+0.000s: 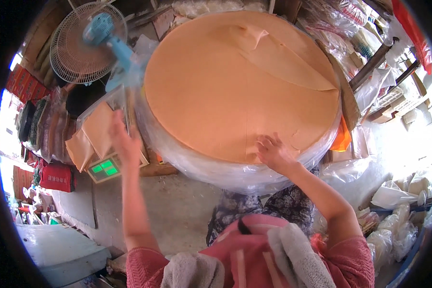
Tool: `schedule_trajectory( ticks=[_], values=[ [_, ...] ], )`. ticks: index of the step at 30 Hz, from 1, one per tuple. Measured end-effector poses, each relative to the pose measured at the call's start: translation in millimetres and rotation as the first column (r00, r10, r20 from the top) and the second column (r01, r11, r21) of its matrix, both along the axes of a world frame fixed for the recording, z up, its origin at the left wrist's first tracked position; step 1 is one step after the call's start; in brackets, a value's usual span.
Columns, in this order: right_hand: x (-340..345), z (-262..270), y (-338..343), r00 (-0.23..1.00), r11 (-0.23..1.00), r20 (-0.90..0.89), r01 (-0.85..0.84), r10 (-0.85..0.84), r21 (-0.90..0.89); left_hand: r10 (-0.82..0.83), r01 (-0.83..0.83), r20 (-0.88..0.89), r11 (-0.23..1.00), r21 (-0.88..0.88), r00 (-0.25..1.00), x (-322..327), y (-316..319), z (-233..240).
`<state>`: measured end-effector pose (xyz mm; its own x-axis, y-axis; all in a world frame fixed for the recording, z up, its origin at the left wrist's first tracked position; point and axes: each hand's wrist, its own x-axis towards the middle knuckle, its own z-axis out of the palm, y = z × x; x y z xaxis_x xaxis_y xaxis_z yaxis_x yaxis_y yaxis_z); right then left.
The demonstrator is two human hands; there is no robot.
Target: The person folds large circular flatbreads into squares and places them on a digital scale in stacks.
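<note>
A wide round stack of thin tan sheets [216, 90], probably dough skins, lies before me with clear plastic film [201, 171] around its side. My right hand [273, 153] rests at the near edge of the top sheet, fingers bent and apart, beside a straight slit. A loose flap [291, 68] is folded over at the far right of the stack. To the left, my left hand [126, 142] is blurred over a digital scale [104, 169] with a lit green display. Folded tan sheets [99, 129] lie on the scale, next to my left fingers, which look empty.
A blue electric fan [99, 28] stands at the back left, close to the stack. Stacked bundles [54, 126] and a red bag [57, 177] are further left. Clear plastic bags [396, 226] fill the lower right. A pale blue lid-like surface [61, 248] is at lower left.
</note>
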<state>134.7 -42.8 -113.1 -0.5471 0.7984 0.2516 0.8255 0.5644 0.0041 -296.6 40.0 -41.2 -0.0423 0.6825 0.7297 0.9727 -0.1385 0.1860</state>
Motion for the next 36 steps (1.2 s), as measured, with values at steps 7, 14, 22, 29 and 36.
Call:
schedule_trajectory(
  ticks=[7,14,22,29,36],
  values=[
    [6,34,30,0.992,0.953,-0.052,0.098,-0.117,-0.285,-0.599,0.64,0.225,0.728,-0.246,0.768,133,-25,-57],
    [32,27,52,0.481,0.876,-0.789,0.459,-0.383,-0.145,-0.826,0.757,0.151,0.403,-0.514,0.542,257,-19,-55],
    [90,173,110,0.418,0.769,-0.756,0.616,-0.504,-0.172,-0.798,0.692,0.029,0.504,-0.516,0.603,281,1,-98],
    [101,255,15,0.887,0.85,-0.461,0.245,-0.003,0.467,-0.232,0.897,0.878,0.253,-0.362,0.419,296,4,-76],
    [137,286,-74,0.788,0.971,-0.615,0.167,-0.028,0.17,0.472,0.866,0.751,0.424,0.265,-0.461,324,116,-106]
  ],
)
